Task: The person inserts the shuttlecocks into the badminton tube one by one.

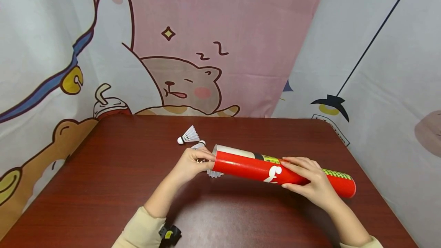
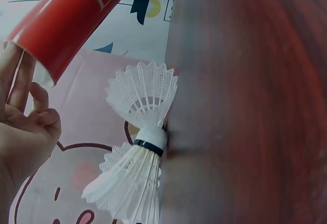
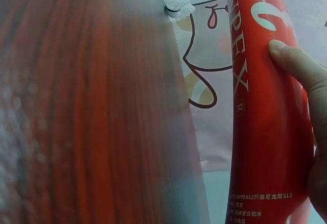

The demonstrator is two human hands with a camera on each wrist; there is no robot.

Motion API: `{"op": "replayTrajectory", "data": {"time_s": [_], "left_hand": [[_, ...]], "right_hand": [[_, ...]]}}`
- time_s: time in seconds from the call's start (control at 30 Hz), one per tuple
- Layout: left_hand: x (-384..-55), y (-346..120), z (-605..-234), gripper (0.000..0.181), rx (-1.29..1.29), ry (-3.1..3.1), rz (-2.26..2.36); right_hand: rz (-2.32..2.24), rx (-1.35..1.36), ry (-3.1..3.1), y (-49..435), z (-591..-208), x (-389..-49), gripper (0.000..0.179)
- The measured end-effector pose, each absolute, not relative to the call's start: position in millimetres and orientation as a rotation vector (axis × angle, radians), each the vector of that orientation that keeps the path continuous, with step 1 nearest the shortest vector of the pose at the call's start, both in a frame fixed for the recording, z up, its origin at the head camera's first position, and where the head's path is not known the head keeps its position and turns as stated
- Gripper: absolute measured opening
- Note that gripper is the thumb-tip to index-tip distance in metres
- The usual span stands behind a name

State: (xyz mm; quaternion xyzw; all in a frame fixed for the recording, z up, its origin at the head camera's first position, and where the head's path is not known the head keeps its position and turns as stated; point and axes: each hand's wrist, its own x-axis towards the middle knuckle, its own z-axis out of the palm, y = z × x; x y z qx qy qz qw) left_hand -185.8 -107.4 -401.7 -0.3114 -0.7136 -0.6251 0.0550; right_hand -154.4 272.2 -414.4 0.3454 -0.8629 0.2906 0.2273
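My right hand [image 1: 308,179] grips a long red shuttlecock tube [image 1: 241,165] around its body, thumb on the near side and fingers over the top. The tube is held tilted above the table, its left end higher. At that left end, my left hand [image 1: 193,163] reaches its fingers [image 2: 23,78] into the opening; the fingertips are hidden inside, and I cannot tell whether they hold anything. In the left wrist view the other fingers are curled below the rim. White shuttlecocks lie near the left hand: one [image 1: 190,135] behind it, one [image 1: 199,145] partly hidden by it, one [image 1: 215,173] below the tube's end.
The brown wooden table [image 1: 120,179] spreads under both hands. A printed cloth [image 1: 241,49] with cartoon animals hangs behind and at the sides. At the left sleeve sits a small black device [image 1: 170,235] on the wrist.
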Motion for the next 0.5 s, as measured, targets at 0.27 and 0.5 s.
{"op": "replayTrajectory", "data": {"time_s": [0.27,0.5], "left_hand": [[-191,-125,-391,0.017,-0.754,-2.225,-1.805],[-190,-142,-369,0.017,-0.64,-2.201,-1.715]], "right_hand": [[0.811,0.903,-2.405,275,-413,-154,0.07],[0.823,0.956,-2.34,276,-414,-157,0.068]]}}
